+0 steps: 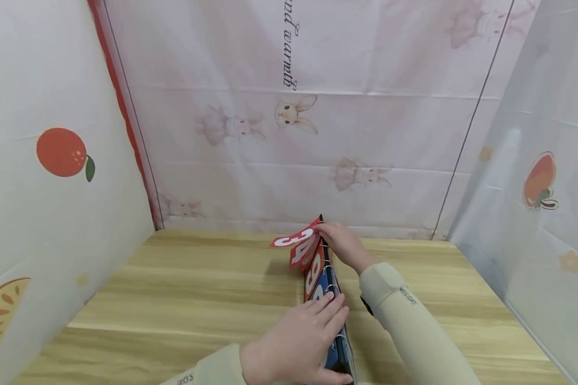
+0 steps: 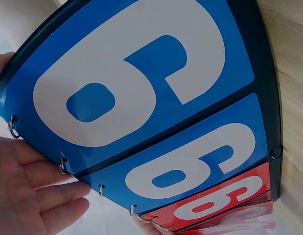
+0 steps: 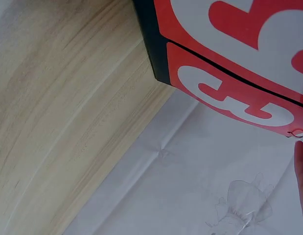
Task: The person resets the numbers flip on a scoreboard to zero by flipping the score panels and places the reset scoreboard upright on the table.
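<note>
A tabletop flip scoreboard (image 1: pixel 334 350) stands on edge, running away from me, with metal rings along its top. Blue cards with white digits fill its near part and red ones its far part. My left hand (image 1: pixel 298 331) rests across the near top edge with fingers extended; in the left wrist view the fingers (image 2: pixel 63 196) lie by the rings beside a blue 6. At the far end my right hand (image 1: pixel 342 243) pinches a red number card (image 1: pixel 291 239) near its top; cards there fan out leftward. In the right wrist view, one finger (image 3: pixel 301 171) shows beside a ring.
The scoreboard stands on a wood-grain table (image 1: pixel 212 299). Behind it hangs a pale curtain (image 1: pixel 250 187) with rabbit prints, and fruit-printed sheets (image 1: pixel 19 214) close off both sides.
</note>
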A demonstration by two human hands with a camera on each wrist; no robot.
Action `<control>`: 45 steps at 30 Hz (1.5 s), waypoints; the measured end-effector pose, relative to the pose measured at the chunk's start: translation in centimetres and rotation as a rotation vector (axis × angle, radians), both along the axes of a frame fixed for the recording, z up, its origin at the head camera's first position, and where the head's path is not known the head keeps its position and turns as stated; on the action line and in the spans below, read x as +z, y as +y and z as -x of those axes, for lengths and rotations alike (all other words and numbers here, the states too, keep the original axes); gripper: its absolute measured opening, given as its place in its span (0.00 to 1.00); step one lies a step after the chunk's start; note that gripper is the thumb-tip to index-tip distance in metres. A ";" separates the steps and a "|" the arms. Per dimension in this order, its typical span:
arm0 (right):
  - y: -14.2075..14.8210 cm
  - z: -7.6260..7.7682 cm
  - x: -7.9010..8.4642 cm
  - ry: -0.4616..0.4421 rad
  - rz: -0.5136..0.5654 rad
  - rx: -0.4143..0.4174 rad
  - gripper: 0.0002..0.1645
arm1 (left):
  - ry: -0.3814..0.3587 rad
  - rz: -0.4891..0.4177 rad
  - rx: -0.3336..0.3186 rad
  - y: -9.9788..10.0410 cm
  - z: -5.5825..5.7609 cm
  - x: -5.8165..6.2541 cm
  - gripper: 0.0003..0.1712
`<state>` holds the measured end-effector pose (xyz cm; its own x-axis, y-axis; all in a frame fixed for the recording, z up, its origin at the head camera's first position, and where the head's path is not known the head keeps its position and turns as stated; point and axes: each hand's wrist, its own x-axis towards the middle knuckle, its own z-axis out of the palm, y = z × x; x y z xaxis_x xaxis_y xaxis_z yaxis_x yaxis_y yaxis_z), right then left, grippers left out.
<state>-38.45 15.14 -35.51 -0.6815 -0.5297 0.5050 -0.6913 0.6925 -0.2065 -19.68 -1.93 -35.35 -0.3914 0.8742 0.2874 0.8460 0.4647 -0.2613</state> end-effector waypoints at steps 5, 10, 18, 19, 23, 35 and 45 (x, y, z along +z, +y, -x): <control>0.2 -0.1 0.0 -0.056 -0.002 -0.009 0.15 | 0.004 0.002 -0.005 0.1 -0.1 0.0 0.49; 0.1 -0.1 -0.2 -0.086 0.018 -0.011 0.16 | -0.036 0.020 0.013 0.0 0.0 0.1 0.49; -0.5 0.2 -0.3 -0.107 0.107 0.031 0.15 | -0.075 0.027 0.023 -0.4 -0.1 0.4 0.48; -0.6 0.3 -0.2 -0.113 0.124 0.030 0.15 | -0.079 0.032 0.028 -0.4 -0.1 0.5 0.48; -0.5 0.5 -0.7 -0.271 0.300 -0.004 0.24 | -0.081 0.039 0.031 -0.6 0.0 0.6 0.48; 0.6 -0.2 -6.1 -1.005 0.672 -0.044 0.51 | -0.055 0.015 0.007 -0.2 0.0 0.0 0.49; -0.2 -0.3 -5.8 -0.968 0.724 -0.131 0.42 | -0.011 -0.035 -0.004 0.1 0.3 -0.2 0.49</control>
